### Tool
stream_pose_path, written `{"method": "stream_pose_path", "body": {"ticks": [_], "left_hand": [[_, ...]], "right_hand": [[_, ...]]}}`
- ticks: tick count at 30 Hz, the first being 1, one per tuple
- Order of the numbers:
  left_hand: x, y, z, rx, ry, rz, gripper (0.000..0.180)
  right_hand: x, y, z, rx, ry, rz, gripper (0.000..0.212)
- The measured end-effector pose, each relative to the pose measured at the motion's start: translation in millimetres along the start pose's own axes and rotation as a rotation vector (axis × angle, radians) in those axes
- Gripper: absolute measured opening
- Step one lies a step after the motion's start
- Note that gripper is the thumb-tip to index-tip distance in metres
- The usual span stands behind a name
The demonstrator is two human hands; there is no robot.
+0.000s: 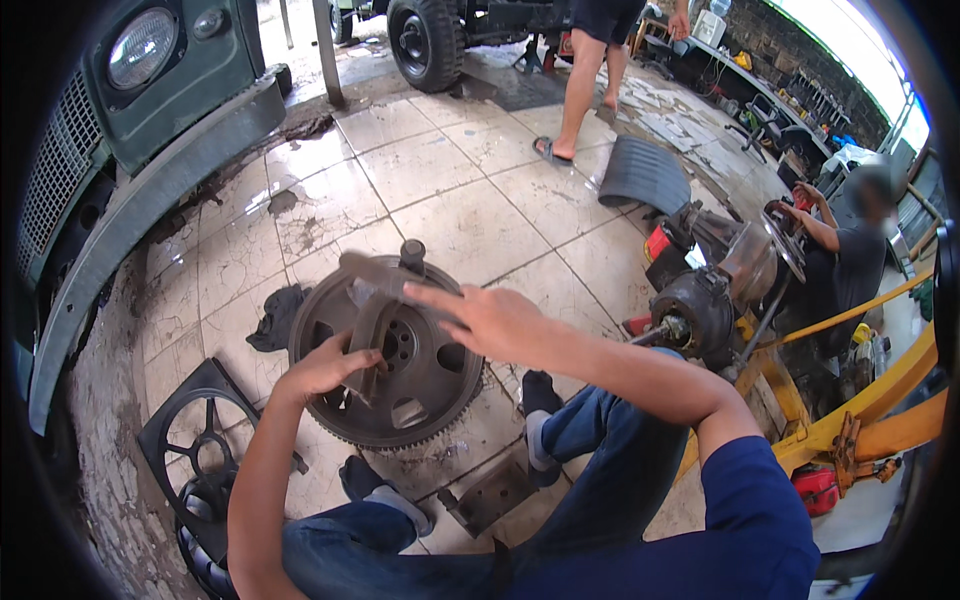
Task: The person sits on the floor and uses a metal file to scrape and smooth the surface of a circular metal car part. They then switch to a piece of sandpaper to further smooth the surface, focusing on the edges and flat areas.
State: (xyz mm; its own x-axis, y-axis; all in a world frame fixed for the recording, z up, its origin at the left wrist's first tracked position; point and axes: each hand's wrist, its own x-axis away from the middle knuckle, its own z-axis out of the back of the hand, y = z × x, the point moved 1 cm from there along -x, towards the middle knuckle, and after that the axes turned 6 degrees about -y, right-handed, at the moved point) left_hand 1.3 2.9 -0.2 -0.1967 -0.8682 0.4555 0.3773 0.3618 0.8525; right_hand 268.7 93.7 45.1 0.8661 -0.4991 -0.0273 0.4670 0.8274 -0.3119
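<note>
A large round flywheel (440,385) with a toothed rim lies on the tiles in front of me. Over its middle, my left hand (325,368) grips a curved metal piece that looks like a brake shoe (370,330), thumb across its near side. My right hand (500,325) is closed on a flat brown bar-shaped tool (385,275), its index finger stretched along it. This tool crosses the upper end of the curved piece; motion blur hides its exact kind and whether the two touch. A dark cylindrical part (412,254) stands at the flywheel's far rim.
A dark cloth (278,318) lies left of the flywheel, a black fan shroud (160,430) nearer me. Between my feet sits a metal plate (490,500). A vehicle bumper (190,165) borders the left. At right are an axle housing (695,305), a yellow frame (870,400) and a crouching person (850,250).
</note>
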Motion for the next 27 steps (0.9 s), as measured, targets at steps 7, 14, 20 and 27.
{"method": "stream_pose_path", "body": {"ticks": [7,14,20,27], "left_hand": [[-3.2,-4.5,0.1,0.12,-0.101,0.002,0.072],[-6.2,-7.7,0.6,0.068,-0.091,-0.021,0.074],[-4.2,-5.7,0.0,0.088,-0.098,0.016,0.072],[-2.7,-6.4,2.6,0.049,-0.062,0.008,0.074]], "right_hand": [[0.5,2.0,-1.8,0.017,-0.049,0.074,0.071],[3.2,-10.4,-2.8,-0.029,-0.047,0.101,0.069],[4.7,-13.9,-2.1,0.037,-0.059,0.027,0.068],[-4.6,-1.7,-2.8,-0.029,0.013,0.029,0.067]]}}
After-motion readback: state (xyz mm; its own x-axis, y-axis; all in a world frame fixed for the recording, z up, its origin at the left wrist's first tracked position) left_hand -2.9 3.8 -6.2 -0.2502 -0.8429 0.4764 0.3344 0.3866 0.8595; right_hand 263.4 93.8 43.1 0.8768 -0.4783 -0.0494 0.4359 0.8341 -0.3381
